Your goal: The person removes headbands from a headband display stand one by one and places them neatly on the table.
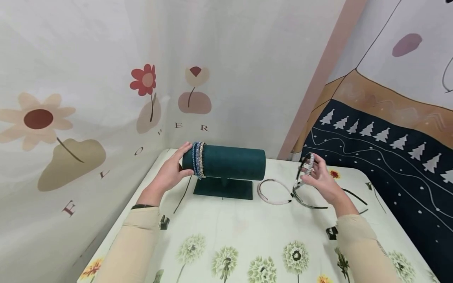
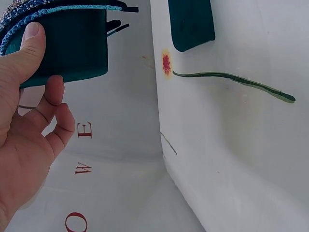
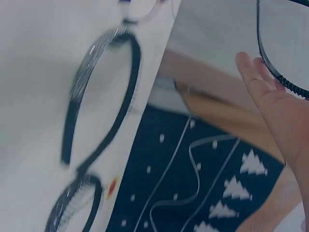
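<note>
A dark green padded roll (image 1: 233,162) lies level on its base (image 1: 223,188), with several blue and gold headbands (image 1: 199,160) round its left part. My left hand (image 1: 169,175) grips that end, thumb in front near the braided blue headband (image 2: 72,8); in the left wrist view the left hand (image 2: 29,116) has its thumb on the roll (image 2: 72,46). To the right of the roll, my right hand (image 1: 325,184) holds up a silvery headband (image 1: 311,164) between thumb and fingers. The right wrist view shows the right hand (image 3: 285,113) at the toothed black inner side of this headband (image 3: 285,82).
A pink headband (image 1: 262,192) lies right of the base. Beside it, more dark headbands (image 1: 308,205) lie under and behind my right hand, partly hidden. Black clips (image 1: 164,222) sit on the flowered tablecloth (image 1: 240,232). Printed curtains (image 1: 247,70) stand behind the table.
</note>
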Tool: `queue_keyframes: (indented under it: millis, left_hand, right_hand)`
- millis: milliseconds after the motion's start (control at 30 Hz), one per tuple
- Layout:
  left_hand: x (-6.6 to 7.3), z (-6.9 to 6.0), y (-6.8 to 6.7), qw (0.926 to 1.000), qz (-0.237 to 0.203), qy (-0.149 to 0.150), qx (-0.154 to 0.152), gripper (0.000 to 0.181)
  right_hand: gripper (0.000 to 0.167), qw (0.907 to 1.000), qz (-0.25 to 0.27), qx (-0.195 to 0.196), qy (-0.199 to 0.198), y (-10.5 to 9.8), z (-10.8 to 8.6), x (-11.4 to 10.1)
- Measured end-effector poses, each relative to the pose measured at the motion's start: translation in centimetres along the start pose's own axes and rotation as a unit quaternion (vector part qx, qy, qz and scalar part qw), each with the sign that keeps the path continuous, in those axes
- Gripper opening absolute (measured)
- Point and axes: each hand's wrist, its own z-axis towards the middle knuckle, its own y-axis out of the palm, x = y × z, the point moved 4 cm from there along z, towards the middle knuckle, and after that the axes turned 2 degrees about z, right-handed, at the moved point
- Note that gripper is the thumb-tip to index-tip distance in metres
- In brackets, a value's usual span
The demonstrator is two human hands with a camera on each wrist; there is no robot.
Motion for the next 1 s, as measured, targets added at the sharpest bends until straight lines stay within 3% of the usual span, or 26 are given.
queue_keyframes:
  millis: [200, 300, 600, 733, 900, 1000]
  left_hand:
    - [-0.1, 0.0, 0.1, 1.0000, 0.004, 0.001, 0.000, 0.097]
    - [-0.1, 0.0, 0.0, 1.0000, 0.005, 0.002, 0.004, 0.097]
    - [-0.1, -0.1, 0.0, 1.0000, 0.006, 0.003, 0.003, 0.097]
    - [-0.1, -0.1, 0.0, 1.0000, 0.008, 0.001, 0.002, 0.097]
    - [0.0, 0.0, -0.1, 0.9999, 0.010, 0.005, 0.002, 0.097]
    - [0.0, 0.0, -0.1, 1.0000, 0.008, 0.005, 0.002, 0.097]
  right_hand:
    - [0.088, 0.9990, -0.025, 0.007, -0.035, -1.9, -3.6, 0.1]
    - [0.086, 0.9966, -0.065, 0.004, -0.049, -2.1, -4.8, -0.1]
    - [0.100, 0.9769, -0.193, -0.030, -0.086, 0.2, -6.2, -1.3]
    - [0.108, 0.9587, -0.258, -0.033, -0.115, 2.3, -6.3, -1.4]
    - [0.113, 0.9192, -0.360, -0.046, -0.153, 5.4, -6.6, -0.8]
    - [0.114, 0.9001, -0.399, -0.067, -0.162, 7.2, -6.7, -0.1]
